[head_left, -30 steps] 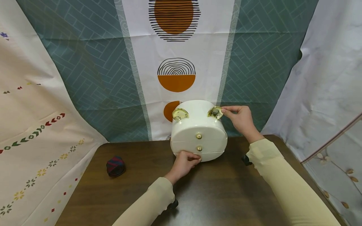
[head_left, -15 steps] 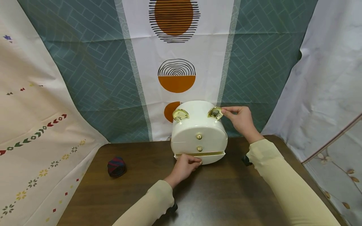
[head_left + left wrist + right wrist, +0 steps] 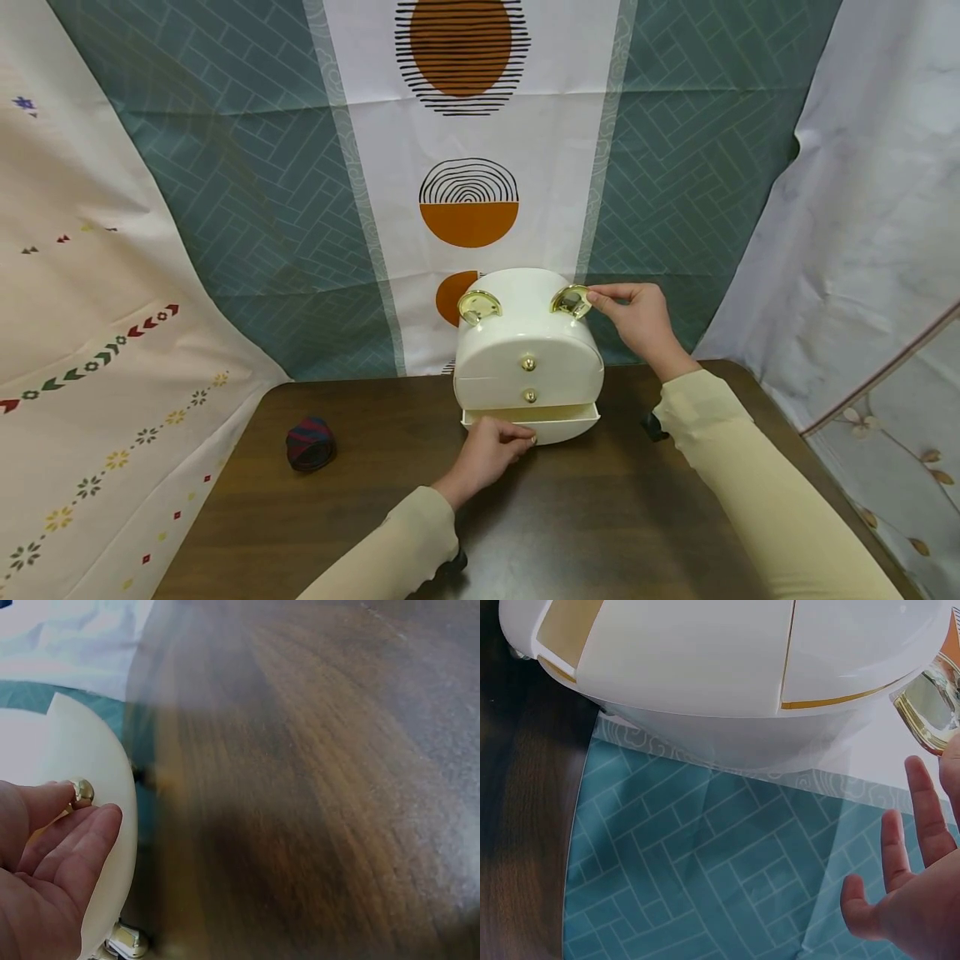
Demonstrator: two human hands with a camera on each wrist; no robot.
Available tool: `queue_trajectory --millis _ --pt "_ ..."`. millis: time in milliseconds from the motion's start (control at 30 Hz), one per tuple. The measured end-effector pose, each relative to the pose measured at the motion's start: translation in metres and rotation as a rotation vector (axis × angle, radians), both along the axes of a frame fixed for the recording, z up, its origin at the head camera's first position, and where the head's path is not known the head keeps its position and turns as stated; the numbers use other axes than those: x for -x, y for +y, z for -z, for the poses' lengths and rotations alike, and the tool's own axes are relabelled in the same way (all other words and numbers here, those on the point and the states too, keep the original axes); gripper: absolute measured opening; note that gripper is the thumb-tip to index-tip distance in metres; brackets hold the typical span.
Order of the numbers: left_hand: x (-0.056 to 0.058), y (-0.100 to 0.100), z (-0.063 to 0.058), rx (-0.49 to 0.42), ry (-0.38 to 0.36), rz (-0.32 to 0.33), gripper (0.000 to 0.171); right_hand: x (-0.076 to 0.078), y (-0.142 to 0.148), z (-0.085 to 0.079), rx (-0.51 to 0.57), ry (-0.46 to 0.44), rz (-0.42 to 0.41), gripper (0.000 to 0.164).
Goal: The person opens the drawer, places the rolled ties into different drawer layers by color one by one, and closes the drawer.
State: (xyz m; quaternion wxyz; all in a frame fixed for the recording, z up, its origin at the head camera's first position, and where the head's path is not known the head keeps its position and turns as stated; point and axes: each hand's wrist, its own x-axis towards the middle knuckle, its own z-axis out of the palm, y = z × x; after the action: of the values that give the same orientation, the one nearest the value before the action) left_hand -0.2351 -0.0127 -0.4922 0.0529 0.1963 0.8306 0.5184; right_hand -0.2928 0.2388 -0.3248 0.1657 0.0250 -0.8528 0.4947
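Note:
A white, rounded box (image 3: 525, 321) with gold knobs and two gold ear-like pieces stands at the table's back edge in the head view. Its bottom drawer (image 3: 566, 431) is pulled partway out, and the part of the inside that shows looks bare. My left hand (image 3: 486, 457) pinches the drawer's gold knob (image 3: 85, 792) between thumb and fingers. At the box's upper right, my right hand (image 3: 637, 318) pinches the rim of the right gold ear piece (image 3: 572, 300); in the right wrist view the other fingers (image 3: 894, 851) spread away from it.
A rolled, dark red-and-blue striped cloth item (image 3: 310, 444) lies on the left of the brown wooden table (image 3: 585, 517). A patterned teal-and-white cloth (image 3: 285, 208) hangs right behind the box. Light cloths hang at both sides.
My left hand has drawn the bottom drawer out toward me, from shut to partly open. The right hand has stayed in place on the gold ear piece.

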Motion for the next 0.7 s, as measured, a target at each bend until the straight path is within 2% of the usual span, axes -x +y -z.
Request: queue_trajectory --millis 500,700 --pt "-0.011 -0.003 0.000 0.034 -0.017 0.016 0.014 0.002 0.001 0.001 -0.015 0.005 -0.001 0.039" --pt "-0.018 -0.003 -0.001 0.056 0.043 0.018 0.013 0.002 0.001 0.002 -0.027 -0.002 0.005 0.040"
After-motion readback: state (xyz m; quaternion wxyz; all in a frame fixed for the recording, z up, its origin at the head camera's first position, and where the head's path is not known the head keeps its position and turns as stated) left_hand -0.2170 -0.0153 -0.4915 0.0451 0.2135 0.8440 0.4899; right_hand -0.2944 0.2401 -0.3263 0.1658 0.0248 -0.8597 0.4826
